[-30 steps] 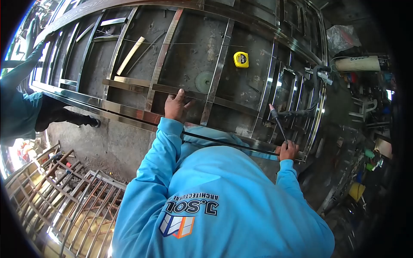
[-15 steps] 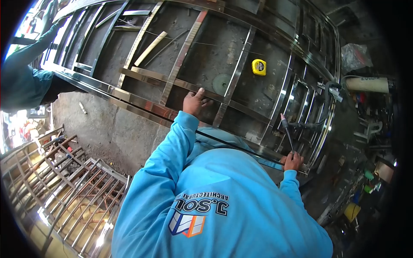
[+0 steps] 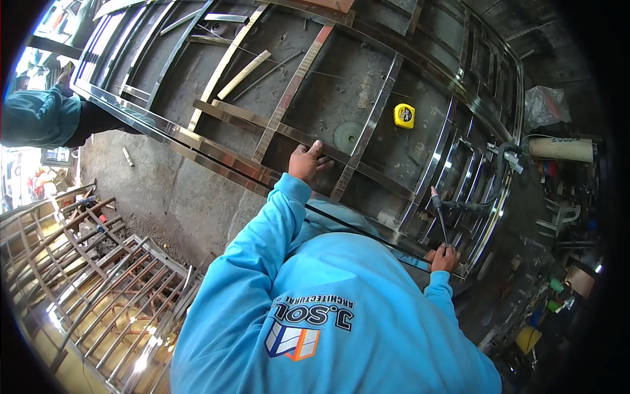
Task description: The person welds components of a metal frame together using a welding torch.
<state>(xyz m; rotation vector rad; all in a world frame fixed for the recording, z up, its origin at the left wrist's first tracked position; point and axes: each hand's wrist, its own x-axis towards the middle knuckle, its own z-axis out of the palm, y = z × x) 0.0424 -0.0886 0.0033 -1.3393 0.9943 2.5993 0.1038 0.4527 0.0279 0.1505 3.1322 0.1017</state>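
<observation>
My left hand [image 3: 306, 162] is closed around a long flat metal bar [image 3: 252, 125] that lies across the crosspieces of a large shiny metal frame [image 3: 289, 96]. Its thumb rests on top, and the fingers are partly hidden. At the frame's near right corner, my right hand [image 3: 444, 258] is closed at the thin dark end of a welding torch [image 3: 438, 205] with a pinkish tip. The torch points away from me, and its grey hose [image 3: 504, 154] loops over the right end. A yellow tape measure [image 3: 404, 116] lies between crosspieces, with a round grinding disc [image 3: 346, 137] left of it.
At the far left, a co-worker's sleeve [image 3: 41, 117] is beside the frame. Another rusty metal grille [image 3: 125, 299] occupies the lower left. A white cylinder [image 3: 561, 149] and a clear plastic bag [image 3: 546, 105] are at the right, above scattered workshop items. A pale strip [image 3: 244, 74] lies within the frame.
The view has shifted slightly, so the frame appears lower and further right. The co-worker's raised arm at the far left has come down. Both my hands keep their places on the bar and torch.
</observation>
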